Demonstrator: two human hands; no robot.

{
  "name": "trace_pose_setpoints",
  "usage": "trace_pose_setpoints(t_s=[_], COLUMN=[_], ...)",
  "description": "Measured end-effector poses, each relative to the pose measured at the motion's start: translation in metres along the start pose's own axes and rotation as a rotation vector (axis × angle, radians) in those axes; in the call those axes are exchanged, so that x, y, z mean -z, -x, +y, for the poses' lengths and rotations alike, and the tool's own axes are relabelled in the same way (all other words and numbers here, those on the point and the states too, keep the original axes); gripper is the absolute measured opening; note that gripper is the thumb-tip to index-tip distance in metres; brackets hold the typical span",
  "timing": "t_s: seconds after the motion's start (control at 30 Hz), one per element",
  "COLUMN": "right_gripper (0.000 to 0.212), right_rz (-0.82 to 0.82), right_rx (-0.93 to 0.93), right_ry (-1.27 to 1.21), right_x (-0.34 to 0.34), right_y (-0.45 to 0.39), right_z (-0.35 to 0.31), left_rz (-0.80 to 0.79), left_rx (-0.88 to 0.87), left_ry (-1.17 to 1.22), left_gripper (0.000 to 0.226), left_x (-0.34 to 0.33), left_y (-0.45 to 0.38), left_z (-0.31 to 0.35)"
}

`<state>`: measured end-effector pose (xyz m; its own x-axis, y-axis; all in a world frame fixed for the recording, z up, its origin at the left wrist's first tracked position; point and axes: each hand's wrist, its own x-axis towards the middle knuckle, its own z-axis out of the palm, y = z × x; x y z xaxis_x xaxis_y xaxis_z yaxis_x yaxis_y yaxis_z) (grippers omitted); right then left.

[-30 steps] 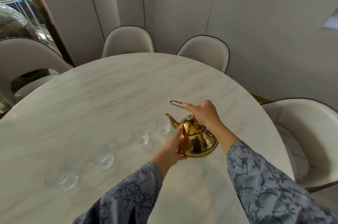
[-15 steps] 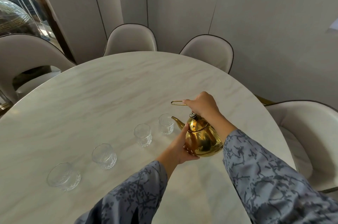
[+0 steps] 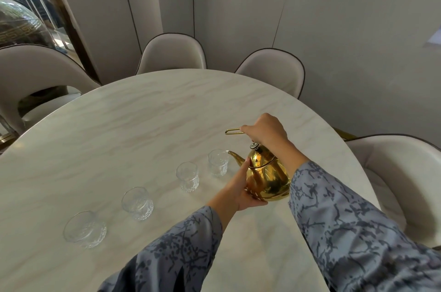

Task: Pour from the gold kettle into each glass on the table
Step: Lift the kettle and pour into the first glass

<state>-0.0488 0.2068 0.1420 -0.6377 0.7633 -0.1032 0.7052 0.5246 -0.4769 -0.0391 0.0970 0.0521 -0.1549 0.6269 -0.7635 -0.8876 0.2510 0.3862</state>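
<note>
A shiny gold kettle [image 3: 268,178] hangs just above the marble table [image 3: 133,124], tilted to the left. Its spout tip is at the rim of the rightmost glass [image 3: 217,166]. My right hand [image 3: 265,133] is closed around the wire handle above the lid. Under the kettle's left side my left hand [image 3: 239,190] cups the body. Several clear cut glasses stand in a slanting row: a second glass [image 3: 187,176], a third glass [image 3: 137,203] and the nearest, leftmost glass [image 3: 84,229]. No stream of liquid can be made out.
Beige padded chairs ring the table: one chair [image 3: 174,53] at the back, another chair [image 3: 274,70] beside it, a left chair [image 3: 35,70], and a right chair [image 3: 403,172] close to my elbow. A glass partition [image 3: 26,12] stands at the far left.
The kettle has risen slightly and tipped further left, bringing its spout up to the rightmost glass's rim. Both hands kept their hold on it.
</note>
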Motion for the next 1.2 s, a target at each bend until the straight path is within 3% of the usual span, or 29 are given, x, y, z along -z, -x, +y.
trace_pose_setpoints(t_s=[0.4, 1.2], right_gripper=[0.033, 0.033], right_rz=[0.002, 0.016], right_rx=[0.007, 0.033], right_ry=[0.024, 0.07], right_x=[0.005, 0.022], right_y=[0.004, 0.012], right_z=[0.0, -0.01], left_rz=[-0.002, -0.028], left_rx=[0.019, 0.013], left_ry=[0.028, -0.013], left_gripper=[0.096, 0.102], left_x=[-0.001, -0.01], left_y=[-0.007, 0.005], left_z=[-0.005, -0.004])
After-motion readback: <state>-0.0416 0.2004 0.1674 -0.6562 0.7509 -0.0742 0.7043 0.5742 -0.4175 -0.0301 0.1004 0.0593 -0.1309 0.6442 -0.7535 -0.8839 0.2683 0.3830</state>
